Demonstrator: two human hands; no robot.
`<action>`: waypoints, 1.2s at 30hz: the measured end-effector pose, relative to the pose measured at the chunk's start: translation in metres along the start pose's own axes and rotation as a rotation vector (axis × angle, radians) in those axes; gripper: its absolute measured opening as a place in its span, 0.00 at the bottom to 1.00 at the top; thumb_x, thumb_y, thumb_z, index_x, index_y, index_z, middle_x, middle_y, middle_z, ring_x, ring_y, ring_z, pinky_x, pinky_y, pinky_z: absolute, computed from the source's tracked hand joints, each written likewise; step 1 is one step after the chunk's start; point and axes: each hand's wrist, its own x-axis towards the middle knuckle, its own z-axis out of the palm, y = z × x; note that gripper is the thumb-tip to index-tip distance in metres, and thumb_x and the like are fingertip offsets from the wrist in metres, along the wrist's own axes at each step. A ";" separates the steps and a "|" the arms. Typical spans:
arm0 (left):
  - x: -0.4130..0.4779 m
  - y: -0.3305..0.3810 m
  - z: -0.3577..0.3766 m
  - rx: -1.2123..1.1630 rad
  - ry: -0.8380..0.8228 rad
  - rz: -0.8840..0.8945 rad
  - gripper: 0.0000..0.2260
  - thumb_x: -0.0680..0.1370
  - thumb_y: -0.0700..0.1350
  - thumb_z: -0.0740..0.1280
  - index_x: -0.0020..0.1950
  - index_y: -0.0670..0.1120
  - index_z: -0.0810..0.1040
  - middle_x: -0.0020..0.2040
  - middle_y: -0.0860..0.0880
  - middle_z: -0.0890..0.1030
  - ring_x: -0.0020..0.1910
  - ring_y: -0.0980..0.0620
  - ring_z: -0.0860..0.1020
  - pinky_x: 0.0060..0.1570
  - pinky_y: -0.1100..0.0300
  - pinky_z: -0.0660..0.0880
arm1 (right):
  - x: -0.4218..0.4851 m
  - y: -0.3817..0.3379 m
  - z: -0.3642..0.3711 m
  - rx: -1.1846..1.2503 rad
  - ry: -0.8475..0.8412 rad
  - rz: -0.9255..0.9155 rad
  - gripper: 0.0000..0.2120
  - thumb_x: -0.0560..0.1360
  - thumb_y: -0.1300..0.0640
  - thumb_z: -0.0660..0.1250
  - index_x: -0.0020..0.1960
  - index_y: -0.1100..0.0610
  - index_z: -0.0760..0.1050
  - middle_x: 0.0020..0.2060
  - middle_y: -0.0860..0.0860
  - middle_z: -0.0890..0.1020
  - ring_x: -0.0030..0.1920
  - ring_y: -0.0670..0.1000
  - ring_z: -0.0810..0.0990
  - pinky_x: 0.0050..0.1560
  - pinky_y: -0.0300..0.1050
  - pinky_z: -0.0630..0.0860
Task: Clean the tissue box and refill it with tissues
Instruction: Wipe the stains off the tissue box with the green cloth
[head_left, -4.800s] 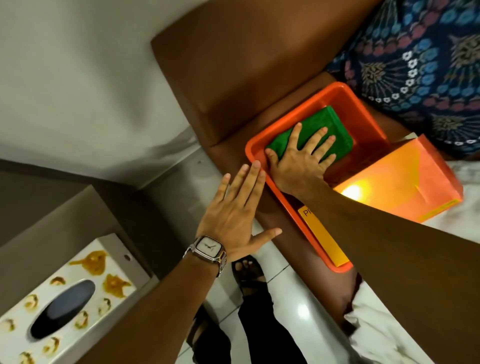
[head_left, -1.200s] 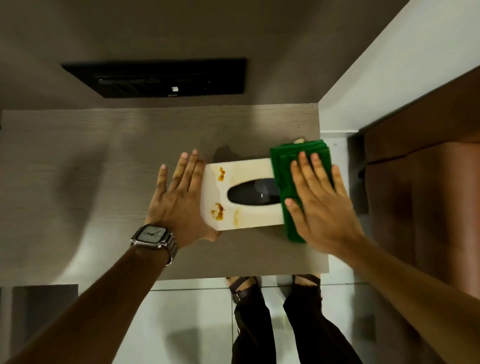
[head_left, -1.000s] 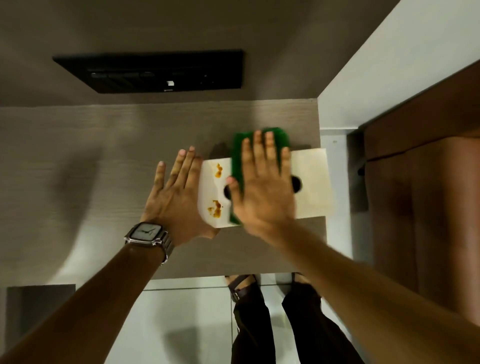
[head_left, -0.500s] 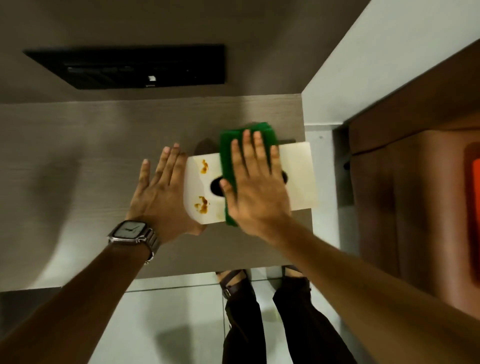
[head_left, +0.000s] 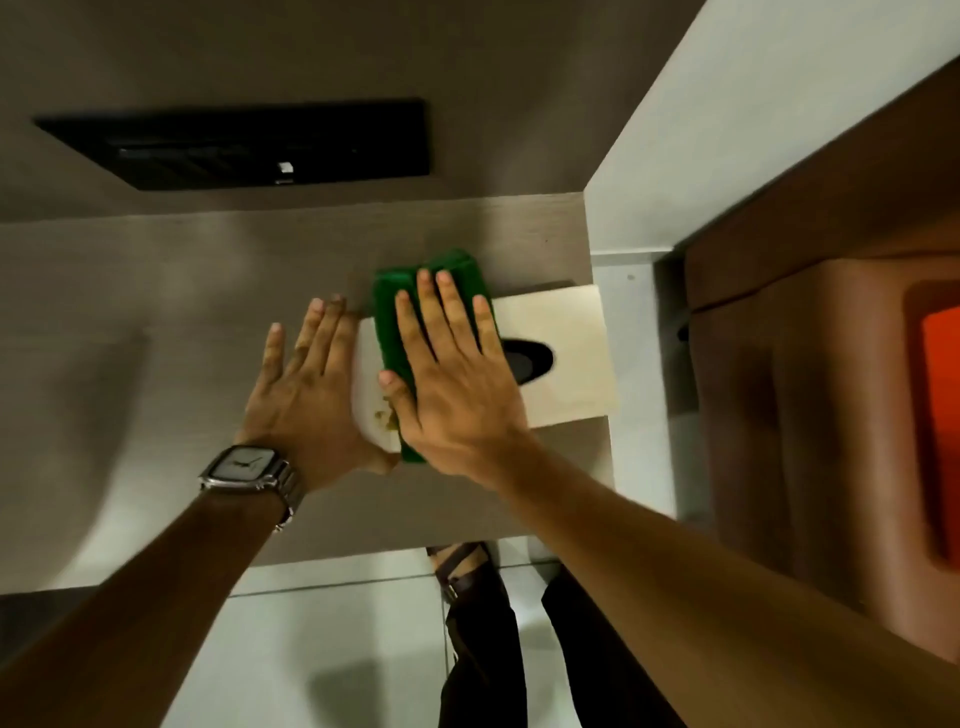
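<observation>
A white tissue box (head_left: 566, 332) lies flat on the grey wooden tabletop (head_left: 156, 322), its dark oval slot partly showing. A folded green cloth (head_left: 415, 280) covers the box's left half. My right hand (head_left: 457, 384) presses flat on the cloth, fingers spread. My left hand (head_left: 306, 395), with a wristwatch, lies flat against the box's left end and steadies it. A small brown stain shows at the box's near left corner, between the two hands. The rest of the left side is hidden by the cloth.
A black rectangular vent (head_left: 244, 143) sits in the surface behind the table. A brown sofa (head_left: 810, 415) stands at the right with an orange tray (head_left: 940, 415) on it. The table's right edge runs close to the box. White floor tiles and my legs lie below.
My right hand has slid the green cloth leftward over the box, from its right end to its left half. The brown stains at the left are now mostly covered. My left hand has stayed at the box's end.
</observation>
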 end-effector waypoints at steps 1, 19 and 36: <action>-0.001 0.002 -0.006 0.024 -0.019 -0.006 0.69 0.55 0.72 0.74 0.79 0.44 0.37 0.81 0.44 0.40 0.79 0.46 0.37 0.76 0.42 0.38 | 0.000 -0.002 -0.003 0.063 -0.016 -0.017 0.33 0.83 0.42 0.47 0.82 0.59 0.49 0.82 0.58 0.50 0.82 0.56 0.45 0.80 0.60 0.42; 0.019 0.090 0.032 -0.029 0.335 -0.091 0.29 0.79 0.59 0.52 0.80 0.54 0.52 0.81 0.46 0.53 0.80 0.41 0.48 0.73 0.31 0.46 | -0.019 0.107 -0.012 0.063 0.156 0.216 0.29 0.84 0.47 0.40 0.82 0.59 0.51 0.82 0.54 0.53 0.82 0.55 0.44 0.80 0.54 0.42; 0.012 0.062 0.030 -0.078 0.353 -0.259 0.30 0.82 0.56 0.51 0.80 0.44 0.51 0.81 0.42 0.53 0.80 0.43 0.49 0.76 0.40 0.49 | -0.017 0.108 -0.008 0.014 0.168 0.227 0.31 0.84 0.44 0.38 0.81 0.59 0.50 0.82 0.56 0.52 0.82 0.57 0.45 0.80 0.59 0.47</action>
